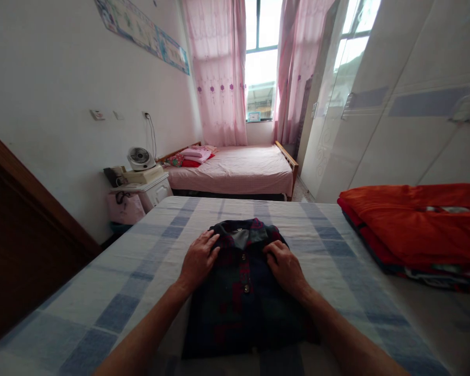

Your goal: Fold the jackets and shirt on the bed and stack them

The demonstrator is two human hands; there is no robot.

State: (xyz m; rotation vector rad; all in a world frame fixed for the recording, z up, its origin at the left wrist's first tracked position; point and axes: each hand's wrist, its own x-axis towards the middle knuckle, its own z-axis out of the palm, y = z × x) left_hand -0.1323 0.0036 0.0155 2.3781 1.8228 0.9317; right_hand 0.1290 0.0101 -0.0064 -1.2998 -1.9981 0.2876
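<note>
A dark plaid collared shirt [254,308] in navy, green and dark red lies front side up on the bed, folded into a compact shape. Its collar points away from me, and two shiny buttons show down the placket. My left hand [199,257] rests on the shirt's left shoulder beside the collar, fingers stretched out and lying flat. On the opposite shoulder, my right hand [285,265] has its fingers bent and drawn together at the cloth near the collar. Its fingertips are partly hidden.
Under the shirt is a blue-and-white checked bedsheet [149,245]. A stack of folded clothes [419,224], orange on top, sits at the right. Beyond are a pink-covered bed [243,167], a small fan [140,156] on a white cabinet [159,190] and a white wardrobe [384,141].
</note>
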